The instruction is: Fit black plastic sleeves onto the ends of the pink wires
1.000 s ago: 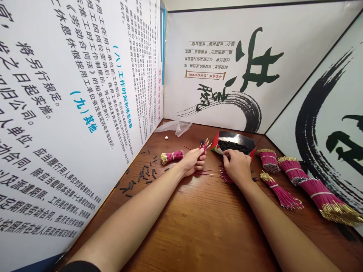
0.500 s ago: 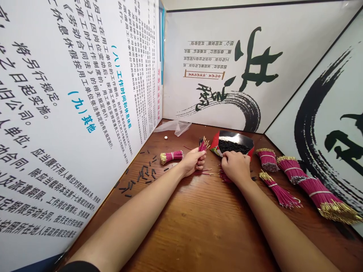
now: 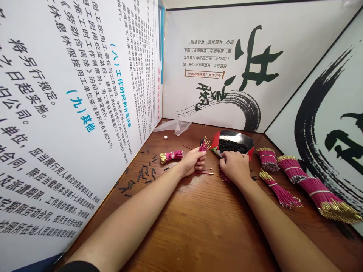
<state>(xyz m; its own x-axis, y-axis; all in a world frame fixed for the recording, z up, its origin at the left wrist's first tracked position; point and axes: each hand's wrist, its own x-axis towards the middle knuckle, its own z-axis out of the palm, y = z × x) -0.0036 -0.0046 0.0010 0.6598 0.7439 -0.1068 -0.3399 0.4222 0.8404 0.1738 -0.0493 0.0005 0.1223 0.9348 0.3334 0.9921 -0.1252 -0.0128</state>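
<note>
My left hand (image 3: 193, 161) is closed around a small bunch of pink wires (image 3: 203, 144) whose gold-tipped ends fan upward. My right hand (image 3: 234, 166) rests on the wooden table (image 3: 198, 219) just in front of a red-edged tray of small black tubes (image 3: 234, 145). Its fingers are curled in a pinch at the tray's near edge; what they hold is too small to see. Loose pink wires (image 3: 221, 175) lie under and beside it, and two single wires (image 3: 205, 172) lie between my hands.
Tied bundles of pink wires lie at the right (image 3: 312, 189), (image 3: 279, 192), (image 3: 266, 158), and one at the left (image 3: 171, 155). Several black tube pieces (image 3: 141, 175) are scattered near the left panel. A clear plastic bag (image 3: 177, 126) lies at the back. Printed panels enclose the table.
My right hand has drawn slightly back from the tray toward the left hand. The left hand and its wires have hardly moved.
</note>
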